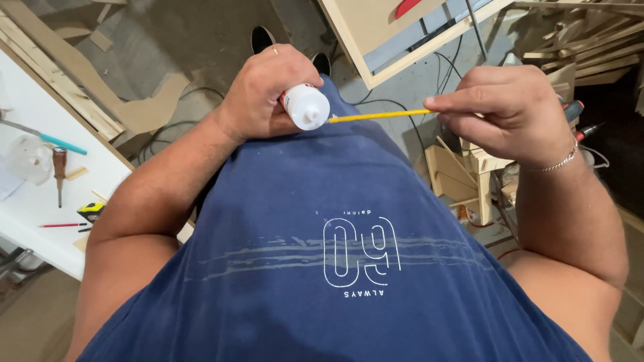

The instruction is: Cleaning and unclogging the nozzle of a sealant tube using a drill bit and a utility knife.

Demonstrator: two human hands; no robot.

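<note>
Against the front of a dark blue shirt [335,268], the left hand [268,90] is wrapping closed around a small white plastic bottle [305,106], its round, smooth base facing the camera and most of its body hiding inside the curled fingers. A thin ring is showing on one finger of that hand. The right hand [510,114] is pinching closed on the far end of a thin yellow stick [379,116], thumb and forefinger pressing together over it. The stick is running straight and nearly level between the two hands, its near tip meeting the side of the bottle; whether it is entering the bottle or only touching it cannot be told. A fine metal chain bracelet [560,163] is hanging at the right wrist.

Below the hands, the soft cotton shirt is filling most of the view, dusted with pale streaks. To the left, a white tabletop [40,194] is carrying a wooden-handled screwdriver [59,171], a red pencil [62,225] and a yellow-and-black tape measure [90,211]. Rough wooden offcuts [74,87] are lying on the grey concrete floor beyond it. To the right, a small pale plywood frame [463,174] is standing among black cables [416,100] and stacked timber strips [590,50].
</note>
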